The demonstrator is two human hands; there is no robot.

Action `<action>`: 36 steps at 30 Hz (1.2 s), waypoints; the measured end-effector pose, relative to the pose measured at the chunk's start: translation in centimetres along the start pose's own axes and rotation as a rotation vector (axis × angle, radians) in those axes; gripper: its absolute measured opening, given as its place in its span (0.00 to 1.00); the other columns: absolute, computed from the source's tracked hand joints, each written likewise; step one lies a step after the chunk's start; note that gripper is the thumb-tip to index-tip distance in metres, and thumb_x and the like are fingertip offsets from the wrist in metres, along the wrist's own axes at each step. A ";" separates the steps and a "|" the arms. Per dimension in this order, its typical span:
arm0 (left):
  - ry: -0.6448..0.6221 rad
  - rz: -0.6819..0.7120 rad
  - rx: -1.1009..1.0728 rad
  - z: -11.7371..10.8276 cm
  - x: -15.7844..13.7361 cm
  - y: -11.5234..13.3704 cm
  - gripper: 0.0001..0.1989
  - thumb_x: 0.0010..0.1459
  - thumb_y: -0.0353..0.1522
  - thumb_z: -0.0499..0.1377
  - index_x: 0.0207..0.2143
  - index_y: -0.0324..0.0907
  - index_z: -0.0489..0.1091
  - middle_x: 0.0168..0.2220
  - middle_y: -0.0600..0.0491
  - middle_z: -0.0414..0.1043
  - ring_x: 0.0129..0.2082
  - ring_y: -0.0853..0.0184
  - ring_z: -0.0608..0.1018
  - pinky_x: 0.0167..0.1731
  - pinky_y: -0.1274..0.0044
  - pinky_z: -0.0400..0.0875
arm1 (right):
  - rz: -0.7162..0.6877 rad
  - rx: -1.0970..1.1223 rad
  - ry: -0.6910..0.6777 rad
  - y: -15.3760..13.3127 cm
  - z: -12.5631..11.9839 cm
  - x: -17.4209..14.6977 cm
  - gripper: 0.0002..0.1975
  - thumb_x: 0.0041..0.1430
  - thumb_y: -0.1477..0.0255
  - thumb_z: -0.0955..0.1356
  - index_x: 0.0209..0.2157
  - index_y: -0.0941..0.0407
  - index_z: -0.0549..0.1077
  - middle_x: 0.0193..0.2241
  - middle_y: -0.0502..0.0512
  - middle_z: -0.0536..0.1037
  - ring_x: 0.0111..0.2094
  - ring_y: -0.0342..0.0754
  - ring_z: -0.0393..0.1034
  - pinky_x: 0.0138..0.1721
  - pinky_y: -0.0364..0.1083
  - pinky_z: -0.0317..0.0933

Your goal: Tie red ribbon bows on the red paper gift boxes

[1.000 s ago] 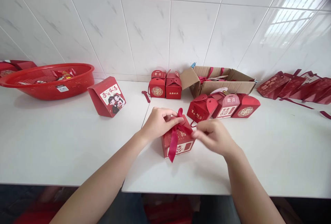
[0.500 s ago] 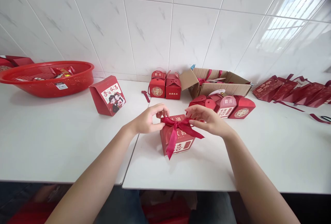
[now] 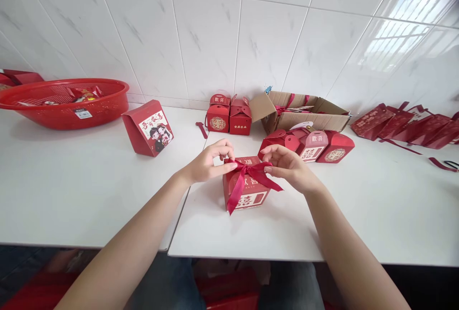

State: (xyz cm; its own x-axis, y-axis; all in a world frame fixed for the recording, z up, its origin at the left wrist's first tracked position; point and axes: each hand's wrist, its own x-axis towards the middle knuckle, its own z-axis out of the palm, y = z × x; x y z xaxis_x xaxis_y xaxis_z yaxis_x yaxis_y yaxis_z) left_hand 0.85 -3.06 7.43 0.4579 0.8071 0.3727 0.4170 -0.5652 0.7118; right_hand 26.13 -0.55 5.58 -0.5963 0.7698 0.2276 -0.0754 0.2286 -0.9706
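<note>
A red gift box (image 3: 233, 183) with gold and white characters stands upright in front of me on the white table. A dark red ribbon (image 3: 256, 171) is tied in a bow across its top, with two tails hanging down the front. My left hand (image 3: 211, 161) pinches the bow's left loop between thumb and fingers. On the other side, my right hand (image 3: 289, 166) has its thumb and fingers closed on the right loop. The far side of the box top is partly hidden behind the bow and fingers.
A red plastic basket (image 3: 103, 109) with wrapped items stands at left, beside a red box with a cartoon couple (image 3: 148, 128). Behind are small red boxes (image 3: 240, 119) and an open cardboard carton (image 3: 308, 121). Several red boxes (image 3: 337, 145) and red bags (image 3: 373, 121) lie right.
My left thumb has moved slightly right along the bow's left loop. The left ribbon tail has shifted a little left and up. My right hand stays at the right loop.
</note>
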 end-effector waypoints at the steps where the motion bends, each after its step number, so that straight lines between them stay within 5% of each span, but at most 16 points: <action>1: 0.008 -0.001 -0.011 0.1 0.0 -0.1 0.08 0.56 0.36 0.57 0.26 0.42 0.65 0.33 0.53 0.60 0.34 0.67 0.67 0.41 0.72 0.64 | 0.007 0.031 -0.001 0.1 0.2 0.0 0.17 0.52 0.69 0.71 0.44 0.52 0.68 0.36 0.52 0.69 0.29 0.40 0.64 0.29 0.42 0.63; 9: 0.022 -0.003 -0.068 0.5 0.2 -0.6 0.08 0.55 0.35 0.57 0.25 0.42 0.64 0.35 0.52 0.61 0.36 0.66 0.68 0.42 0.72 0.64 | 0.022 0.110 0.040 0.1 1.2 0.2 0.12 0.55 0.66 0.70 0.40 0.52 0.69 0.23 0.43 0.65 0.17 0.35 0.51 0.17 0.38 0.46; 12: 0.033 -0.009 -0.056 0.6 0.3 -0.6 0.09 0.55 0.36 0.57 0.24 0.41 0.64 0.36 0.52 0.62 0.35 0.66 0.68 0.42 0.71 0.64 | -0.027 -0.029 0.111 -0.2 2.0 0.2 0.09 0.58 0.64 0.68 0.37 0.54 0.72 0.23 0.46 0.69 0.19 0.37 0.58 0.19 0.39 0.54; 16: 0.039 -0.014 -0.038 0.6 0.3 -0.6 0.11 0.55 0.37 0.56 0.23 0.41 0.64 0.36 0.51 0.63 0.38 0.64 0.69 0.44 0.70 0.64 | -0.171 -0.371 0.079 -0.4 3.2 0.3 0.12 0.61 0.66 0.65 0.41 0.54 0.77 0.39 0.57 0.79 0.37 0.47 0.72 0.37 0.46 0.66; 20: 0.038 -0.036 -0.011 0.6 0.3 -0.7 0.12 0.55 0.37 0.56 0.23 0.41 0.64 0.37 0.51 0.64 0.41 0.63 0.68 0.48 0.68 0.62 | -0.280 -0.578 0.049 -0.2 3.3 0.2 0.13 0.60 0.70 0.65 0.44 0.55 0.78 0.35 0.56 0.81 0.31 0.46 0.71 0.31 0.44 0.64; 30: 0.049 -0.038 0.097 0.7 0.4 -1.1 0.11 0.55 0.35 0.55 0.22 0.41 0.65 0.39 0.52 0.63 0.45 0.62 0.67 0.51 0.68 0.60 | -0.307 -0.656 -0.021 0.3 2.8 0.3 0.15 0.58 0.75 0.65 0.45 0.53 0.78 0.31 0.53 0.82 0.25 0.43 0.69 0.27 0.42 0.61; 36: 0.048 -0.074 0.048 0.7 0.3 -1.3 0.12 0.56 0.38 0.55 0.23 0.41 0.64 0.39 0.51 0.63 0.45 0.62 0.68 0.50 0.68 0.61 | -0.329 -0.559 -0.079 0.2 2.4 0.0 0.17 0.59 0.75 0.65 0.49 0.53 0.75 0.40 0.56 0.80 0.34 0.46 0.73 0.31 0.42 0.65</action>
State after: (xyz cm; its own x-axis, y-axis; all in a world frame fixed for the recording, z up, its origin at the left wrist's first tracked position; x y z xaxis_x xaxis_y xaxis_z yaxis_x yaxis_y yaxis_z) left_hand 1.05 -2.19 6.20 0.3862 0.8538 0.3491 0.4863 -0.5101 0.7095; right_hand 24.16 -1.94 5.23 -0.6716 0.5652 0.4790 0.1499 0.7368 -0.6593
